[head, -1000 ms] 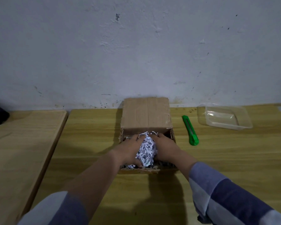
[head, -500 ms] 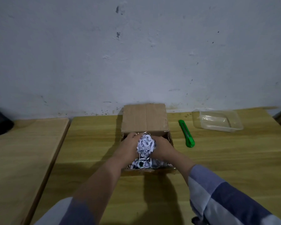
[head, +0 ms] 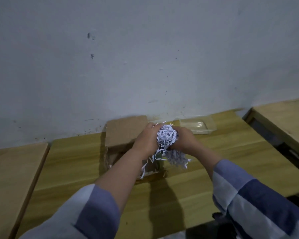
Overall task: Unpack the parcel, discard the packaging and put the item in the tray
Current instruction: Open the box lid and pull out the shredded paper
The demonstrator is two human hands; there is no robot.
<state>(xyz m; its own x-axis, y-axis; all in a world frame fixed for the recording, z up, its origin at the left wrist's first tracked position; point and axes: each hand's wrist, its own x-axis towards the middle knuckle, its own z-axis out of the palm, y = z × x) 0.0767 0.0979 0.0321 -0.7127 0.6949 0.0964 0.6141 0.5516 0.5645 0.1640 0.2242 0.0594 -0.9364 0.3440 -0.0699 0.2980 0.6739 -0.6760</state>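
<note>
An open cardboard box (head: pixel 124 133) stands on the wooden table, its lid flap raised toward the wall. Above its right side I hold a wad of white shredded paper (head: pixel 166 138) between both hands. My left hand (head: pixel 147 138) grips the wad from the left and my right hand (head: pixel 183 140) grips it from the right. Loose strips dangle from the wad down to the box rim. A clear plastic tray (head: pixel 205 130) sits by the wall just right of my hands. What lies inside the box is hidden by my arms.
The wooden table (head: pixel 231 152) runs along a pale wall. A second table (head: pixel 10 169) adjoins on the left, and another one (head: pixel 286 121) stands to the right across a dark gap. The green cutter is hidden behind my hands.
Both hands have lifted the wad of shredded paper out of the box and carried it up and to the right. The camera has swung to the right.
</note>
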